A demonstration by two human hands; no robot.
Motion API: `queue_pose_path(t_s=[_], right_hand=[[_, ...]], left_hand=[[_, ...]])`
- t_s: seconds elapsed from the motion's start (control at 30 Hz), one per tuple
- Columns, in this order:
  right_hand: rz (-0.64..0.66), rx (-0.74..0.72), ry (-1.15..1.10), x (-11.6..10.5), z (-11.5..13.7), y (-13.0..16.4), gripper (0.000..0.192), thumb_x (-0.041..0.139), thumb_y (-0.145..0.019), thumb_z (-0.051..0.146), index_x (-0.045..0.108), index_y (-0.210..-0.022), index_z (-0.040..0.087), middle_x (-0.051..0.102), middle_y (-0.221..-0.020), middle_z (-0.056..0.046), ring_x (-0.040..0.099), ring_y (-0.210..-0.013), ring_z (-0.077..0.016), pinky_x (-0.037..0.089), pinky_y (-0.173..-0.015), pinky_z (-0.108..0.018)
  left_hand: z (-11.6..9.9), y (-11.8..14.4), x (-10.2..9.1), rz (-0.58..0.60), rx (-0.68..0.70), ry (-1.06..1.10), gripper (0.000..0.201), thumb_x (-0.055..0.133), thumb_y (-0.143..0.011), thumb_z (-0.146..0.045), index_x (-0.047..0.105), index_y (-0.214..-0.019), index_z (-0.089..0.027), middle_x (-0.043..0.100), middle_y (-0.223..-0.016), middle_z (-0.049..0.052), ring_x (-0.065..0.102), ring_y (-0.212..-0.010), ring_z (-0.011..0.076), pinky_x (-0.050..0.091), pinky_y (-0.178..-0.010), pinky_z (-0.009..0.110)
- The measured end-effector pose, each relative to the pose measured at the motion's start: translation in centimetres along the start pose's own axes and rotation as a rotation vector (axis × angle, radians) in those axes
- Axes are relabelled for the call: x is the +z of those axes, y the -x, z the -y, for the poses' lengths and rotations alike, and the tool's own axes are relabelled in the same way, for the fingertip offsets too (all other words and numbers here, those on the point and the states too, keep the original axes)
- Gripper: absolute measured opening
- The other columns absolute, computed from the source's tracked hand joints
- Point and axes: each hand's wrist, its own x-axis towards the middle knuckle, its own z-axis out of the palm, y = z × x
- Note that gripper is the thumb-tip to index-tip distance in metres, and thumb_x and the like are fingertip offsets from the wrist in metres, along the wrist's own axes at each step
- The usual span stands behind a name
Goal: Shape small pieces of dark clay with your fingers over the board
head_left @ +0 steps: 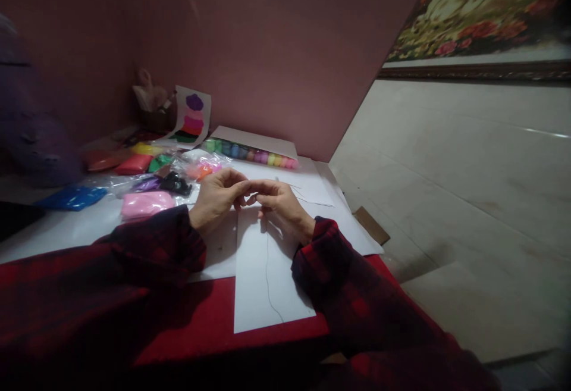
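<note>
My left hand (pixel 217 199) and my right hand (pixel 279 203) meet fingertip to fingertip above a white sheet of paper (pixel 263 284) on the table. Both pinch a thin dark thread (pixel 267 278) that trails down over the sheet toward me. A fine needle-like piece (pixel 289 185) seems to stick out past my right fingers; it is too thin to be sure. Both sleeves are dark red plaid.
Bags of coloured clay lie to the left: pink (pixel 146 204), blue (pixel 71 197), red (pixel 132 165). A row of coloured clay tubs (pixel 250 153) stands behind the hands. A card with coloured shapes (pixel 191 117) leans on the pink wall. The table edge drops off to a tiled floor (pixel 468 200) on the right.
</note>
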Motion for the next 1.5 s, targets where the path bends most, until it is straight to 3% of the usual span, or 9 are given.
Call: queue_pose_path(t_s=[0.33,0.47,0.57,0.73,0.9,1.27,1.5], right_hand=[[-0.079,-0.077,0.098,0.1,-0.7,-0.6,0.025,0.062,-0.076,0.015,0.071,-0.099,0.018,0.072,-0.090,-0.004,0.066,-0.077,-0.0146,0.047,-0.048,-0.019],[-0.064,-0.076,0.072,0.2,-0.5,-0.3,0.024,0.060,-0.078,0.014,0.072,-0.099,0.018,0.072,-0.093,-0.005,0.066,-0.076,-0.0148,0.049,-0.047,-0.021],[-0.043,-0.062,0.007,0.2,-0.2,0.0,0.017,0.065,-0.086,0.026,0.073,-0.098,0.019,0.073,-0.097,-0.006,0.064,-0.077,-0.0137,0.049,-0.048,-0.019],[-0.086,0.015,-0.103,0.1,-0.1,-0.2,0.050,0.065,-0.087,0.064,0.072,-0.093,0.015,0.073,-0.097,-0.012,0.064,-0.076,-0.0146,0.049,-0.044,-0.019],[-0.065,0.043,-0.117,-0.1,0.1,-0.3,0.068,0.049,-0.087,0.080,0.072,-0.092,0.016,0.072,-0.105,-0.014,0.065,-0.080,-0.0163,0.048,-0.045,-0.021],[-0.054,0.066,-0.173,-0.4,0.4,-0.3,0.082,0.025,-0.091,0.084,0.073,-0.097,0.018,0.074,-0.105,-0.015,0.067,-0.087,-0.0209,0.051,-0.055,-0.027],[-0.061,0.079,-0.213,-0.4,0.6,-0.5,0.089,0.022,-0.087,0.087,0.073,-0.100,0.016,0.073,-0.097,-0.016,0.067,-0.087,-0.0240,0.055,-0.063,-0.034]], left_hand=[[0.5,-0.1,0.0,0.012,-0.007,0.054,0.034,0.084,-0.055,-0.019,0.061,-0.080,-0.016,0.065,-0.061,-0.003,0.057,-0.044,0.0108,0.045,-0.041,0.022],[0.3,0.0,0.1,-0.021,-0.015,-0.013,0.027,0.081,-0.065,-0.027,0.061,-0.079,-0.015,0.062,-0.055,-0.003,0.052,-0.039,0.0093,0.039,-0.037,0.021],[0.2,0.1,0.0,-0.043,-0.021,-0.059,0.021,0.076,-0.073,-0.030,0.063,-0.076,-0.014,0.062,-0.055,-0.002,0.053,-0.041,0.0093,0.040,-0.038,0.021],[0.5,-0.1,-0.1,-0.031,-0.013,-0.039,0.022,0.075,-0.075,-0.032,0.061,-0.074,-0.016,0.061,-0.054,-0.002,0.053,-0.039,0.0100,0.041,-0.037,0.021],[0.5,-0.1,-0.1,0.013,-0.027,-0.031,0.022,0.075,-0.075,-0.032,0.061,-0.072,-0.015,0.062,-0.054,-0.001,0.053,-0.039,0.0099,0.042,-0.037,0.021],[-0.4,0.3,0.4,-0.009,-0.017,-0.071,0.007,0.069,-0.075,-0.019,0.068,-0.077,-0.013,0.061,-0.050,-0.001,0.053,-0.041,0.0104,0.043,-0.040,0.021],[-0.1,0.2,0.3,-0.055,0.030,-0.065,0.015,0.075,-0.068,-0.021,0.066,-0.078,-0.013,0.063,-0.057,-0.001,0.055,-0.044,0.0100,0.044,-0.038,0.020]])
